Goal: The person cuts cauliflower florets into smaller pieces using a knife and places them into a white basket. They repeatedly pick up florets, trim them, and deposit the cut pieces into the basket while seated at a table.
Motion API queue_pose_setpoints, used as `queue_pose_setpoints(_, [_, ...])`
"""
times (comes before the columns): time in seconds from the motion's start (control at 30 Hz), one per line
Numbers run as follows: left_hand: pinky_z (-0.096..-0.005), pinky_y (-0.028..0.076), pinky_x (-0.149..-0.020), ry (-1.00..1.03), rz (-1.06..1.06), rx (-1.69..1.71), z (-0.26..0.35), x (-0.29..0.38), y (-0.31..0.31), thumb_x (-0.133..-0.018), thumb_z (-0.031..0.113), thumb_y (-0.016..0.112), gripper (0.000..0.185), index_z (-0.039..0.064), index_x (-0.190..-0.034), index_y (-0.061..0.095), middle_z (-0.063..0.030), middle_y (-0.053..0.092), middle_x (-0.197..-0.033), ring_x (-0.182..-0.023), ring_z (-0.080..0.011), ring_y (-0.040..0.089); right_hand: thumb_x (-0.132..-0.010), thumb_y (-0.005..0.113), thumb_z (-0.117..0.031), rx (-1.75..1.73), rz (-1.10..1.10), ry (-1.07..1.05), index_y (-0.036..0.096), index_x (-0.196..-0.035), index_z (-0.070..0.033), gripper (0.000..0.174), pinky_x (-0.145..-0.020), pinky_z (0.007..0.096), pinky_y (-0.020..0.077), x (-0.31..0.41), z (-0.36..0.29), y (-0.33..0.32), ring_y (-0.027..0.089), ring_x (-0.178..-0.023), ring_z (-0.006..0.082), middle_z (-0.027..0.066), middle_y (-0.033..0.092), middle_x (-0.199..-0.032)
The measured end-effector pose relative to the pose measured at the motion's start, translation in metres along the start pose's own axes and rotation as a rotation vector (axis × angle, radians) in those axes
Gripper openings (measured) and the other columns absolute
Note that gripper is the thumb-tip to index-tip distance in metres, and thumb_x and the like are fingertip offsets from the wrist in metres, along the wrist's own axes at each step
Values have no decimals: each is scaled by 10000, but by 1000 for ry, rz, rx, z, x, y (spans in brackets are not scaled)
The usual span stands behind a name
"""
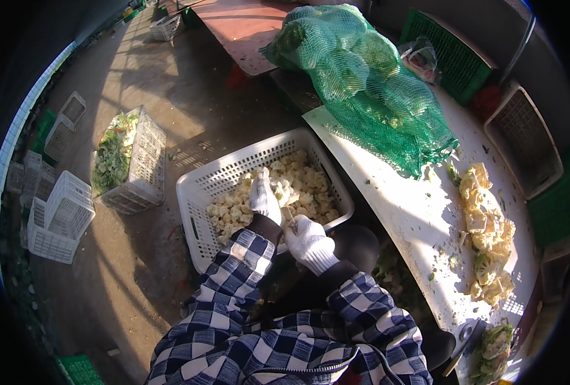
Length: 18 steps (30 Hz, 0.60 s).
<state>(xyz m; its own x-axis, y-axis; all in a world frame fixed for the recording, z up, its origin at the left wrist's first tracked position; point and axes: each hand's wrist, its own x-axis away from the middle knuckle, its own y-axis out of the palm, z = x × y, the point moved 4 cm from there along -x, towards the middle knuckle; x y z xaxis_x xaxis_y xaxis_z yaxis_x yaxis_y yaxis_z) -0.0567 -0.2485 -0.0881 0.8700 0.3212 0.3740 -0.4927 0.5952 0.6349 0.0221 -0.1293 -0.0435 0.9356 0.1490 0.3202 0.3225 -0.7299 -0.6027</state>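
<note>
Both my hands wear white knitted gloves and are above a white plastic crate (208, 185). Loose cauliflower florets (234, 216) fill much of its bottom. A pale piece of cauliflower (285, 190) is held in my left hand (264, 197), whose palm and fingers partly hide it. Closed around a small knife, my right hand (310, 244) is just below and to the right of the left. The knife's thin blade (288, 212) points up toward the cauliflower piece. Its handle is mostly hidden in the glove.
At my right, a white tabletop (400, 216) bears a green mesh bag (362, 72) of round vegetable heads, a row of pale cauliflower pieces (489, 236) and a larger knife (467, 349). On the floor at left stand a crate of leafy trimmings (145, 163) and stacked white crates (61, 224).
</note>
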Motion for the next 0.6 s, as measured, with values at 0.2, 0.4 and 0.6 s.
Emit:
queue_pose_setpoints(0.2, [-413,572,-568,3,-60,-72,3,11,6,-983,459,543,351,141,-1131,534,-102,631,-789,-610,-232,614,-945,537,-293,-100,1,20,619,-1010,-52,262,-469,335,553,0,3,1,665,-495,218,121,702,-729])
queue_pose_setpoints(0.4, [-409,565,-583,-59,-4,-11,-1,7,5,-997,455,521,377,168,-1241,534,-93,634,-801,-607,-220,595,-911,549,-347,-94,-11,62,641,-1040,-82,309,-755,435,543,6,-5,-6,705,-804,339,184,707,-862])
queue_pose_setpoints(0.6, [-312,520,-527,80,-72,-176,2,13,6,-1036,418,464,390,159,-1327,486,-79,632,-797,-579,-147,565,-910,542,-344,-132,-94,175,634,-1067,-83,318,-759,438,541,5,-3,-6,700,-839,348,181,709,-866])
